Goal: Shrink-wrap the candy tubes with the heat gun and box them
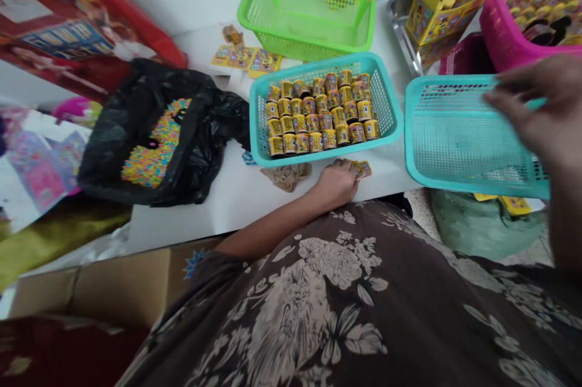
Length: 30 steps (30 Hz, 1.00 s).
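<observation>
On the white table [236,190], the left hand [336,184] curls against yellow labels [364,169].

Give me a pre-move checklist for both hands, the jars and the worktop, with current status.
1. Left hand at the yellow printed pieces: ok, right beside them; grip cannot tell.
2. Right hand free of any item: cannot tell, motion blur.
3. Jars contained: ok, grouped inside the filled teal basket.
4. Worktop in front of that basket free of scraps: not ok, a crumpled brown piece lies there.
5. Black bag open: ok, multicoloured beads visible.
</observation>
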Each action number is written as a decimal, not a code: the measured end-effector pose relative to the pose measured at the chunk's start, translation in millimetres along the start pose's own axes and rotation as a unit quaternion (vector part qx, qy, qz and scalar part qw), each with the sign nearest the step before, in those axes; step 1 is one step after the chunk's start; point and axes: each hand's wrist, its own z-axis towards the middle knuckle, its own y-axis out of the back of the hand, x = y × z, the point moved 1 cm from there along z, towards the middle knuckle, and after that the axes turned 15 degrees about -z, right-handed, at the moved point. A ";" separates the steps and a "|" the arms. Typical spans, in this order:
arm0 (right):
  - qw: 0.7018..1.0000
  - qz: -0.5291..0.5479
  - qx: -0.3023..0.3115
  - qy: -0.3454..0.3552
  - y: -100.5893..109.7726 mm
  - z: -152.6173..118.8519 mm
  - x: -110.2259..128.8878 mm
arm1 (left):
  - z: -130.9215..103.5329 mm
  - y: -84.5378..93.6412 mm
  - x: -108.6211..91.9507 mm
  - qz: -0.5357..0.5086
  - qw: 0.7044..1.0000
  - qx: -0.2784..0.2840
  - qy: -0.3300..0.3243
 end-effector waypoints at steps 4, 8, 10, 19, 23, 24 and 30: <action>0.987 0.013 0.120 0.105 -60.1 -56.1 86.7 | 10.2 1.6 -1.4 0.041 0.998 0.052 -0.004; 0.984 0.064 0.138 0.092 -129.2 -101.3 91.6 | 13.7 -2.1 0.4 0.051 0.998 0.028 0.014; 0.993 0.034 0.103 0.043 -157.3 -116.0 75.6 | 11.0 -2.9 3.0 0.034 0.999 0.001 0.019; 0.988 -0.066 0.127 -0.058 -212.1 -102.1 55.0 | -9.4 -1.1 22.6 -0.002 0.997 -0.045 0.060; 0.988 -0.091 0.109 -0.060 -223.9 -89.0 51.3 | -11.9 -5.6 15.0 0.007 1.000 -0.021 -0.002; 0.989 -0.084 0.100 -0.062 -225.8 -88.6 47.2 | -10.4 -6.5 13.1 0.011 1.000 -0.008 -0.023; 0.991 0.019 0.097 -0.086 -230.4 -91.4 23.6 | 12.0 -8.1 20.8 -0.020 0.999 -0.005 -0.035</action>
